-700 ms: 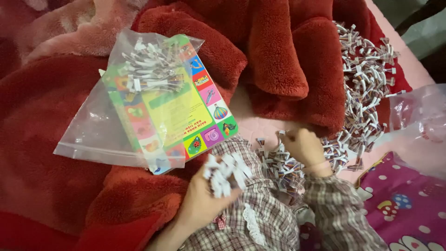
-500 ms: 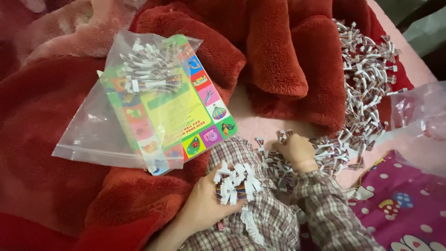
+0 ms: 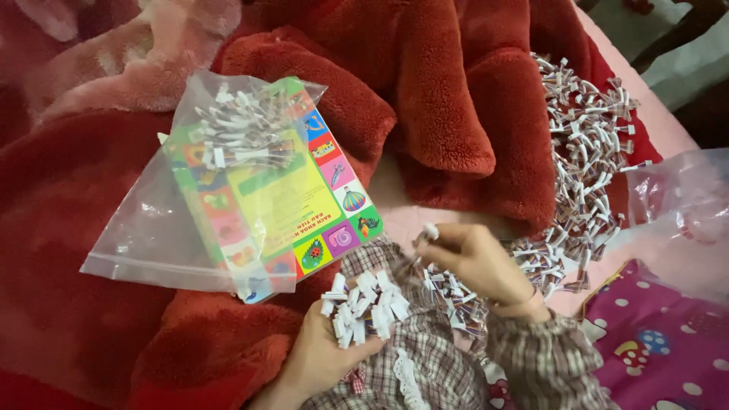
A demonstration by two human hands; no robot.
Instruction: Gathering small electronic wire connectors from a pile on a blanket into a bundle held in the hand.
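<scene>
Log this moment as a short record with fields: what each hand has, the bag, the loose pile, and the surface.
left hand: palm up, holds a bunch of small white folded paper pieces
right hand: pinches one small paper piece at its fingertips
plastic bag: clear zip bag lying on the blanket, holding a colourful picture card and more white pieces near its top
loose pile: many folded paper pieces, right of the hands
surface: red fleece blanket
sleeves: plaid
</scene>
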